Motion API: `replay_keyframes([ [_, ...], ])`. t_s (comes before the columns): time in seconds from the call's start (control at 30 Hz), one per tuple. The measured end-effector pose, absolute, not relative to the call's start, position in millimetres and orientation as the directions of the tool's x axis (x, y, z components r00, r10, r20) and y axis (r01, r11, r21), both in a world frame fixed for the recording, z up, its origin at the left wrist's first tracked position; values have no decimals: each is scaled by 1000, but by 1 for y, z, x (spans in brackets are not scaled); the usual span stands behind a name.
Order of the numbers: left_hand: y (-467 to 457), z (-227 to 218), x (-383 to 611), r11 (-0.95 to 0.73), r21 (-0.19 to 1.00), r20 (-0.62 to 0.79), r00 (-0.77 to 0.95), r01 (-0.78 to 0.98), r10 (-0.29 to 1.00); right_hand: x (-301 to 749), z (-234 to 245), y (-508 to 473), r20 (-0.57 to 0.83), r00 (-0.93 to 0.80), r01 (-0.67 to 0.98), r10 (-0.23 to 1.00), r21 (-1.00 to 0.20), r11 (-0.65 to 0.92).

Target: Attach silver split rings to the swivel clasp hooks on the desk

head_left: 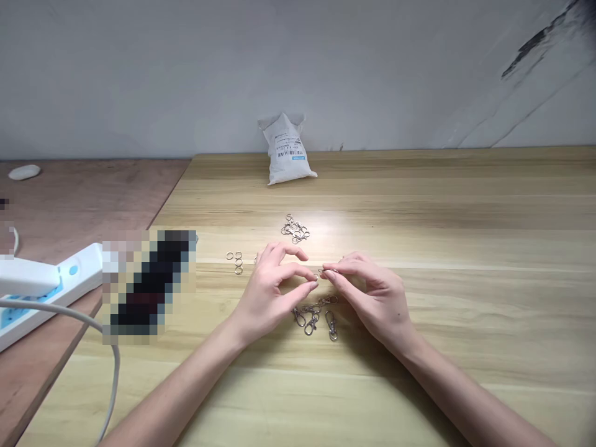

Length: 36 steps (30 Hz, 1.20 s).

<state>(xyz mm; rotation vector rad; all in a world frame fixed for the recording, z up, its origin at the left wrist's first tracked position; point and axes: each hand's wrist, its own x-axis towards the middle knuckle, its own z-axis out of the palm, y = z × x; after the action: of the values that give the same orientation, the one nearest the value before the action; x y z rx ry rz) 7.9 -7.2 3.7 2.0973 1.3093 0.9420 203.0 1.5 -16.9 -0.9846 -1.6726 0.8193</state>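
Note:
My left hand (272, 288) pinches a small metal split ring (316, 277) between thumb and forefinger, its other fingers curled above. Facing it, my right hand (375, 288) grips a metal swivel clasp (329, 270), mostly covered by the fingertips. The ring and the clasp are very close; whether they are linked I cannot tell. Just below my hands lie several loose swivel clasps (311, 323). Left of my left hand, several split rings (238, 262) rest on the table, and another is partly hidden behind that hand. Beyond the hands is a small pile of clasps with rings (295, 231).
A white labelled plastic packet (288, 152) stands near the wall. To the left are a pixelated dark object (151, 285), a white power strip (84, 267) and a grey cable (115, 372). A white oval object (24, 172) lies on the brown surface at far left.

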Motion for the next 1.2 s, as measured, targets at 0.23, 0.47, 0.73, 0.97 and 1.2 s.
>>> replay_keyframes([
  [0.23, -4, 5, 5, -423, 689, 332, 263, 589, 906, 207, -19, 6, 453, -235, 285, 860, -814, 506],
  [0.47, -5, 3, 5, -411, 724, 335, 238, 554, 912, 209, -22, 7, 466, -330, 290, 821, -777, 558],
  [0.73, -5, 1, 6, -370, 776, 320, 187, 511, 929, 208, -17, 5, 506, -328, 318, 798, -736, 598],
  [0.97, -6, 2, 6, -348, 805, 294, 187, 480, 937, 207, -16, 2, 536, -287, 341, 794, -717, 608],
  [1.2, -6, 3, 6, -350, 802, 295, 189, 484, 937, 208, -13, 1, 551, -267, 341, 790, -713, 613],
])
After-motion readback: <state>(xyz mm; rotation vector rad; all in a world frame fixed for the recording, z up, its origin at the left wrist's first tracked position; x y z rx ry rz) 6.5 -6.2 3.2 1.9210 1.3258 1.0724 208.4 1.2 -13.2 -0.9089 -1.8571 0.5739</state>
